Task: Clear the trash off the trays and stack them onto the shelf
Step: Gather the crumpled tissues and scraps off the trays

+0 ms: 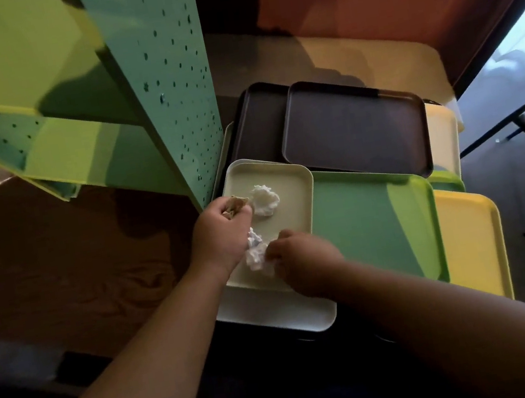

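- Green perforated metal shelf unit [164, 87], upper left, rising just beside the trays; its lower tiers look bare where visible.
- Worktop [369, 54], pale, carrying an overlapping spread of trays.
- Two dark brown plastic trays [354, 136] at the back, one overlapping the other, no trash seen on them.
- Green plastic tray [370, 216] in the middle, yellow plastic tray [469, 234] at right, white tray [279, 313] nearest, partly under the others.
- Pale beige plastic tray [287, 191] on top at front left, holding the trash.
- Left hand [219, 236] clenched round a scrap of brown crumpled paper [236, 204], over the beige tray's left edge.
- Right hand [301, 254] pinching a crumpled white tissue [255, 251] at the tray's near edge.
- Second white tissue wad [264, 198] lies loose on the tray, just beside the left hand's scrap.
- Risk, my reading: both hands are occupied, so gathering the loose wad may drop a piece onto neighbouring trays.
- Risk: the beige tray sits askew on the pile; pressing its near edge could tip or slide it.
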The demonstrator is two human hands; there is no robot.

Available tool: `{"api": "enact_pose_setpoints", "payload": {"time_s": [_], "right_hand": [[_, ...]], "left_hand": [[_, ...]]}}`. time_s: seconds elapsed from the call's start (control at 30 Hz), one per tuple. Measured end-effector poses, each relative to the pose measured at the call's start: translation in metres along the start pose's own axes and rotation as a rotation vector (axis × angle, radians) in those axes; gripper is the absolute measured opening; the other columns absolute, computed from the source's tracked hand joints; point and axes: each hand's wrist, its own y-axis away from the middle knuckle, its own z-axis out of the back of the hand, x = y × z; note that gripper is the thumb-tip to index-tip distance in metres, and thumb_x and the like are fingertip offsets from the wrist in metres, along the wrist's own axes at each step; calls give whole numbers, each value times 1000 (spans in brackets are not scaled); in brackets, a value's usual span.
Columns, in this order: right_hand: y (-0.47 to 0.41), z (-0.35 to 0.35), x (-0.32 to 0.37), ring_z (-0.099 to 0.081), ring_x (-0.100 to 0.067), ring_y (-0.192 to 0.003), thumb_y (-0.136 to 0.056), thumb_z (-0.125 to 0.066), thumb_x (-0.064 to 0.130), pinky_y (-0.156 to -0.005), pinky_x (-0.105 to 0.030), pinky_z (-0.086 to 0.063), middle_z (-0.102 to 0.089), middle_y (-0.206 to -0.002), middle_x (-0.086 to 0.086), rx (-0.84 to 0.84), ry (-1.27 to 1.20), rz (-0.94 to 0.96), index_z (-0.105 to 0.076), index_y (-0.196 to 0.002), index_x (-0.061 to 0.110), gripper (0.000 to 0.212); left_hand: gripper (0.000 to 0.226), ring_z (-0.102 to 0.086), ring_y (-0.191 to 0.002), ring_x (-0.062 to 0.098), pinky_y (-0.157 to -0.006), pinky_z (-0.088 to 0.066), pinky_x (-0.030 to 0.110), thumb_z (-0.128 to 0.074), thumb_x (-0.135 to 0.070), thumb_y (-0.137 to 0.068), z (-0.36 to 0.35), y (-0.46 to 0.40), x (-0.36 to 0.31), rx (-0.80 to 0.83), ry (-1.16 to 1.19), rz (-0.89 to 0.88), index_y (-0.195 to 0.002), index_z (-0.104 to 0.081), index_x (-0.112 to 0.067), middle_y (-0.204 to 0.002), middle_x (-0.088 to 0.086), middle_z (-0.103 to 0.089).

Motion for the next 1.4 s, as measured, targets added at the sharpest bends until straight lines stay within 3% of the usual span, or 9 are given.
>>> {"api": "enact_pose_setpoints", "payload": {"time_s": [0.23, 0.37, 0.63, 0.73, 0.87, 0.97, 1.07, 1.2, 1.4], "right_hand": [[-4, 30, -2, -68, -15, -83, -93, -68, 16, -75, -26, -52, -74, -94, 4, -371, -517, -110, -72, -104, 20, 12], [-10, 28, 4, -70, -8, -80, -91, -66, 2, -78, -25, -57, -73, -88, 6, -239, -710, -27, -67, -96, 23, 22], [-28, 47, 5, -60, -21, -63, -85, -46, -25, -57, -26, -56, -59, -75, -11, -147, -1507, -262, -54, -82, 8, 34], [-37, 46, 8, -60, -17, -64, -86, -49, -19, -54, -23, -53, -60, -81, -9, -216, -1369, -312, -56, -86, 10, 30], [-54, 40, 6, -58, -14, -92, -88, -56, 0, -74, -24, -47, -58, -114, 0, -418, -605, -263, -67, -114, 21, 36], [-67, 34, 1, -58, -20, -112, -92, -59, 12, -88, -32, -52, -50, -136, 0, -267, -256, -170, -58, -139, 29, 50], [-76, 27, -1, -62, -25, -99, -99, -56, 23, -72, -33, -52, -53, -113, 0, -154, -4, -122, -64, -127, 26, 30], [-62, 38, -3, -57, -14, -77, -95, -67, 31, -61, -26, -42, -63, -94, 3, -335, -441, -241, -69, -102, 19, 13], [2, 72, -6, -61, -14, -71, -91, -70, 12, -63, -30, -54, -65, -85, -4, -399, -1114, -173, -67, -99, 19, 11]], "left_hand": [[22, -68, -68, 18, -51, -56, 30, -69, -44, -89, 2, 0, 3, 100, 29, 128, -92, -69, -22, -84, 3, -72], [46, -65, -68, 21, -53, -49, 27, -60, -62, -88, -8, -1, -4, 293, 177, 240, -100, -71, -18, -88, 11, -74], [36, -72, -79, 26, -63, -57, 37, -72, -34, -89, -12, -6, -6, 349, 465, 348, -117, -67, -11, -100, 14, -75], [22, -73, -88, 32, -66, -59, 39, -72, -17, -90, -12, -8, -3, 294, 516, 307, -110, -68, -9, -108, 19, -74], [14, -68, -73, 23, -61, -61, 39, -75, -8, -85, -7, -12, -1, 139, 463, 306, -98, -68, -10, -96, 15, -71], [24, -67, -73, 21, -66, -63, 43, -78, -14, -82, -6, -14, 5, 60, 325, 278, -102, -64, -13, -93, 9, -70], [21, -68, -72, 17, -67, -61, 39, -78, -17, -81, -7, -17, 8, 5, 231, 241, -93, -62, -24, -88, 3, -70], [26, -72, -78, 20, -69, -64, 49, -81, -35, -80, -15, -22, 3, 37, 257, 300, -98, -64, -26, -93, 4, -72], [55, -70, -67, 19, -51, -52, 28, -56, -60, -91, -53, -12, -38, 314, 407, 304, -109, -70, -10, -92, 13, -74]]}}
